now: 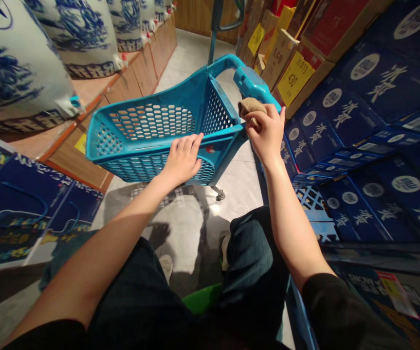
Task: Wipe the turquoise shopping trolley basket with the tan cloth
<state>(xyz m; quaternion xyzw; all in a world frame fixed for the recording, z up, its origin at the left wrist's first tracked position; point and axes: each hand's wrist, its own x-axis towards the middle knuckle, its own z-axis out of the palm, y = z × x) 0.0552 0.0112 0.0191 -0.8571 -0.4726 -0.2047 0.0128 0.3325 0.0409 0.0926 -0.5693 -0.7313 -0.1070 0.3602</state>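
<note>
A blue plastic shopping cart (151, 104) with honeycomb-patterned basket walls stands in front of me. My left hand (183, 158) holds its near rim; the fingertips hook over the edge and the thumb lies outside. In my right hand (268, 129) is a bunched brown cloth (251, 105), pinched between thumb and fingers. The cloth is at the near end of the cart's handle (255, 82), by the basket corner. Part of the cloth is hidden behind my fingers.
White-and-blue porcelain jars (82, 34) with taps line a wooden shelf (129, 78) at left. Blue drink cartons (359, 97) are stacked at right, near boxes with yellow price signs (295, 78). Another cart's frame (213, 29) stands behind. A green seat-like edge (202, 299) shows between my legs.
</note>
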